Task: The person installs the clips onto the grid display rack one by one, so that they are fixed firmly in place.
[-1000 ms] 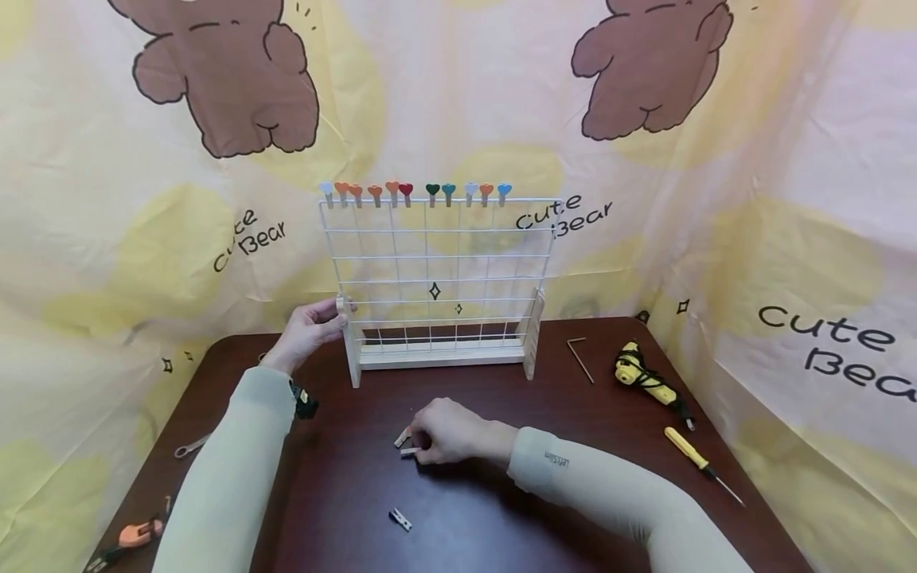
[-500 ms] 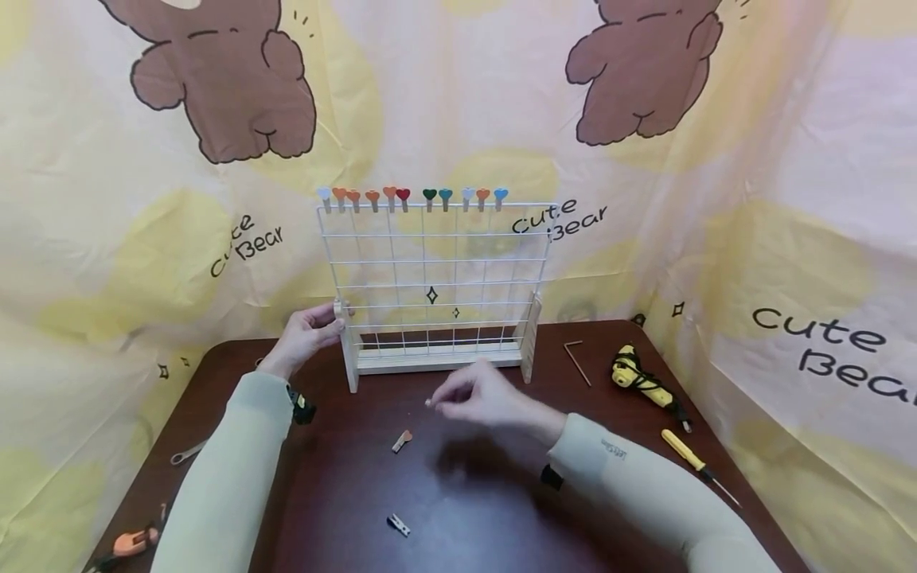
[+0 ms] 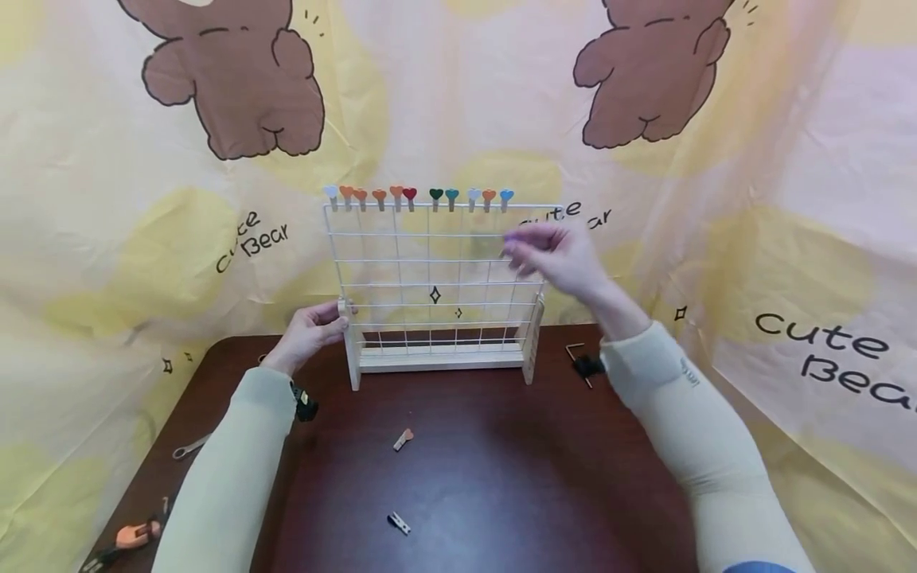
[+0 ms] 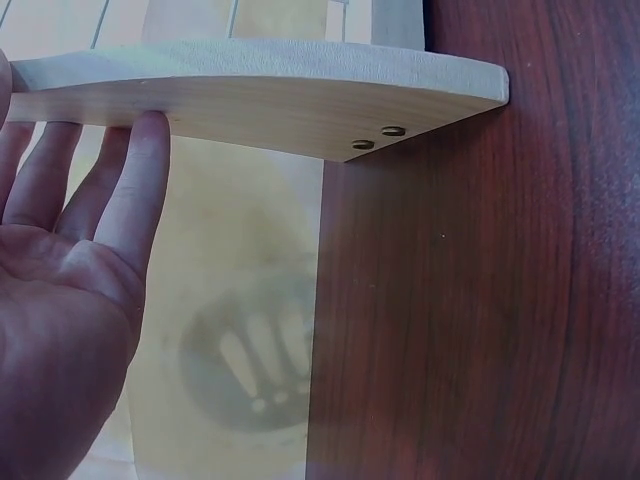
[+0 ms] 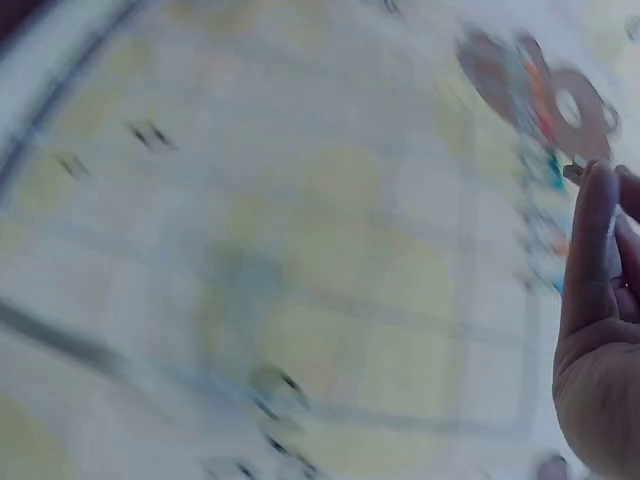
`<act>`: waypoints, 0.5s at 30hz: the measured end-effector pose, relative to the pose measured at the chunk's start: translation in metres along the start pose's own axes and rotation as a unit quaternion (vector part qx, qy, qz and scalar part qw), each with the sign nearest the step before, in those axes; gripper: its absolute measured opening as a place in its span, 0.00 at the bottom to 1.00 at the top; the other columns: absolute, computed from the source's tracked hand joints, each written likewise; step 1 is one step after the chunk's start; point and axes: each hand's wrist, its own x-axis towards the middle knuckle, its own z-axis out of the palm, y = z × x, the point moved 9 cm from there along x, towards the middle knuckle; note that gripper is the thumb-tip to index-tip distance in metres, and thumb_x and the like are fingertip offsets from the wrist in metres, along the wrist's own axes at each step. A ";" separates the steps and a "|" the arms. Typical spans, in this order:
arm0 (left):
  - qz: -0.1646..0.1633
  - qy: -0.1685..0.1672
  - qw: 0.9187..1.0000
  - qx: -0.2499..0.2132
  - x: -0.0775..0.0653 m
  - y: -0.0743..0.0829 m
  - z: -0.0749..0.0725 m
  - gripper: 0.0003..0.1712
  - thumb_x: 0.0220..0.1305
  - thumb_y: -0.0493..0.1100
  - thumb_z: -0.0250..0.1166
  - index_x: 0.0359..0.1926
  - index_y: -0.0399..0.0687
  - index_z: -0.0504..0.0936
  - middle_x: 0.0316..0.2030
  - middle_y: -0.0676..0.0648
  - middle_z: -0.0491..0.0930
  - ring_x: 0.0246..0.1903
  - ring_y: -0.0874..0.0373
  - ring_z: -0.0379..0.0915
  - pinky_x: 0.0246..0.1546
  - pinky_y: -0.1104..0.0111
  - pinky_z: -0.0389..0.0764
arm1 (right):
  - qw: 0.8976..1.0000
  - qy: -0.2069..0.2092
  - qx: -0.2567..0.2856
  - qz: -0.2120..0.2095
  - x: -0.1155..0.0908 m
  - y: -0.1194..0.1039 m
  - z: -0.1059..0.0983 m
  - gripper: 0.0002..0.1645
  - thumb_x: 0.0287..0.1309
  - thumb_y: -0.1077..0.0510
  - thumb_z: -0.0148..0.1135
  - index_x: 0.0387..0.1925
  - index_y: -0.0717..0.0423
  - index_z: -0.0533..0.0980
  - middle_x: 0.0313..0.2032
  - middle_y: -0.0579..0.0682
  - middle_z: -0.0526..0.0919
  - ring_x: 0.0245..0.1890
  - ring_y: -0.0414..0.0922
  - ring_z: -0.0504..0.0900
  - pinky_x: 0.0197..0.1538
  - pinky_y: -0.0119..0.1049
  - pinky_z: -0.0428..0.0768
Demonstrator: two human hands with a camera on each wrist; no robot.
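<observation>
A white wire grid (image 3: 458,260) stands in a wooden stand (image 3: 440,362), with a row of heart-topped clothespins (image 3: 436,196) along its top wire. My left hand (image 3: 308,336) holds the stand's left upright; the left wrist view shows its fingers behind the wooden side piece (image 4: 260,105). In front of the grid's upper right part is my right hand (image 3: 559,256), blurred, pinching a small clothespin with a purplish top (image 3: 510,239). Its tip (image 5: 575,172) shows at the fingertips in the right wrist view. A clothespin with an orange heart (image 3: 403,439) and another clothespin (image 3: 398,523) lie on the table.
On the dark table (image 3: 473,477), a wrench (image 3: 189,448) and an orange-and-black tool (image 3: 136,535) lie at the left. An L-shaped hex key (image 3: 575,350) lies behind my right wrist. A bear-print curtain (image 3: 458,95) hangs behind and at the sides.
My right hand has picked up a clothespin from beside the orange one and moved up and right to the grid's upper right part. The left hand stays on the upright.
</observation>
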 end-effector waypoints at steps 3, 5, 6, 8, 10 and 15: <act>-0.001 -0.002 1.000 0.003 0.001 -0.001 0.001 0.35 0.77 0.41 0.66 0.77 0.30 0.66 0.71 0.31 0.72 0.65 0.50 0.78 0.54 0.70 0.85 | 0.996 0.039 -0.077 -0.021 0.022 -0.021 -0.031 0.10 0.69 0.66 0.69 0.49 0.67 0.87 0.38 0.60 0.91 0.29 0.44 0.88 0.34 0.35 0.89; 0.001 -0.003 1.000 0.003 0.001 0.000 0.001 0.36 0.77 0.41 0.66 0.77 0.30 0.66 0.71 0.29 0.71 0.65 0.51 0.78 0.54 0.70 0.85 | 0.988 0.051 -0.140 -0.025 0.038 -0.030 -0.044 0.10 0.70 0.65 0.69 0.49 0.67 0.87 0.37 0.58 0.92 0.28 0.40 0.87 0.32 0.29 0.85; 0.001 -0.002 1.000 0.002 0.000 0.000 0.000 0.35 0.77 0.41 0.66 0.77 0.30 0.66 0.71 0.29 0.71 0.64 0.52 0.79 0.54 0.69 0.85 | 0.983 0.054 -0.172 -0.023 0.044 -0.033 -0.049 0.10 0.70 0.63 0.70 0.48 0.66 0.88 0.36 0.56 0.92 0.28 0.38 0.85 0.30 0.26 0.83; 0.001 0.001 1.000 -0.002 -0.001 0.000 -0.001 0.35 0.76 0.40 0.67 0.77 0.31 0.67 0.71 0.29 0.71 0.63 0.53 0.80 0.54 0.69 0.85 | 0.974 0.048 -0.219 -0.017 0.055 -0.034 -0.054 0.10 0.70 0.60 0.71 0.47 0.62 0.89 0.37 0.53 0.92 0.28 0.37 0.83 0.28 0.24 0.78; 0.004 0.003 1.000 -0.004 -0.002 0.001 -0.002 0.34 0.76 0.39 0.66 0.76 0.31 0.67 0.70 0.30 0.73 0.61 0.55 0.81 0.53 0.70 0.86 | 0.972 0.030 -0.235 -0.001 0.063 -0.030 -0.053 0.11 0.70 0.58 0.71 0.47 0.60 0.90 0.38 0.52 0.92 0.28 0.37 0.82 0.26 0.25 0.74; 0.020 -0.003 1.000 0.003 -0.001 0.003 -0.001 0.32 0.77 0.38 0.65 0.75 0.30 0.68 0.67 0.37 0.79 0.58 0.60 0.82 0.52 0.70 0.86 | 0.970 0.009 -0.242 0.018 0.072 -0.023 -0.049 0.09 0.68 0.59 0.73 0.45 0.61 0.90 0.36 0.54 0.92 0.22 0.36 0.77 0.21 0.28 0.68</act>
